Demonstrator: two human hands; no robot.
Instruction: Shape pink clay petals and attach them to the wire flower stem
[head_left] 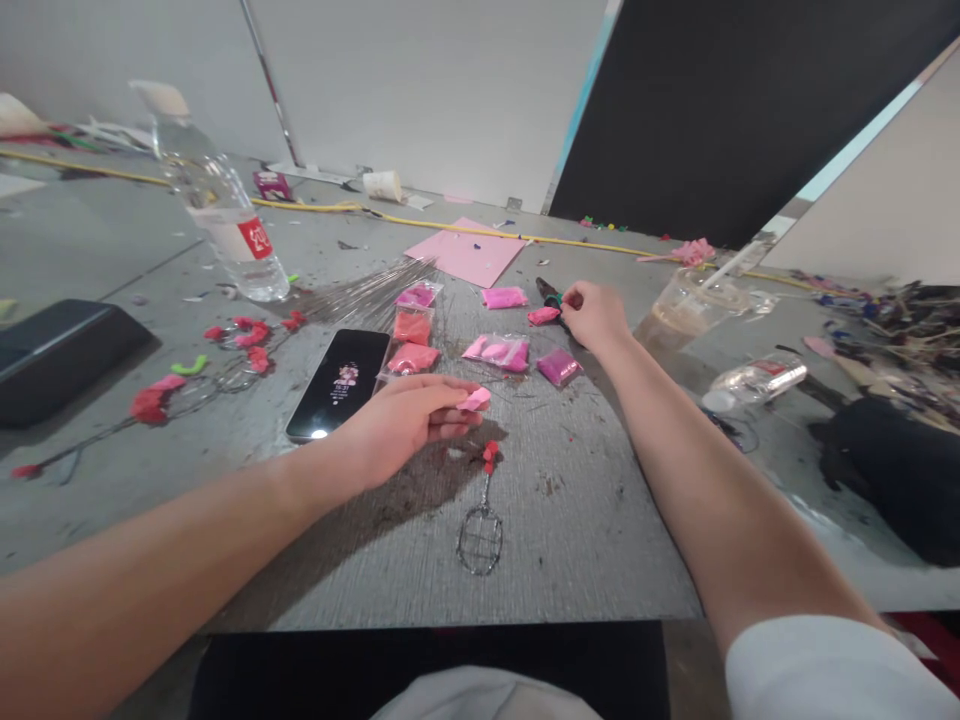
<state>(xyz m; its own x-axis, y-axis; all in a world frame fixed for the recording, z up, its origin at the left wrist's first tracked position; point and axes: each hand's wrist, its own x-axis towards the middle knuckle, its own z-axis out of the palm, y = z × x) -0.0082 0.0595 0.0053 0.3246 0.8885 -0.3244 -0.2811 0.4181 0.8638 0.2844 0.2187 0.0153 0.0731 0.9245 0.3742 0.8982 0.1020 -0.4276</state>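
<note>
My left hand (405,418) pinches a small piece of pink clay (475,400) between thumb and fingers. Below it on the table lies a little wire racket shape (480,538) with red clay on its handle end. My right hand (598,318) is curled at the far side, fingers together, by a dark pair of pliers (551,295) and a bright pink lump (543,316); what the fingertips grip is hidden. Between the hands lie a clear bag of pink clay (496,351), a purple packet (559,367) and a pink packet (504,297). Orange-red packets (412,326) lie left of these.
A phone (341,380) lies beside my left wrist. Thin wires (367,295) fan out behind it. A water bottle (225,215) stands at the left, near red-tipped wire pieces (157,399). A plastic cup with a straw (679,312) and a lying bottle (757,383) are beyond my right forearm.
</note>
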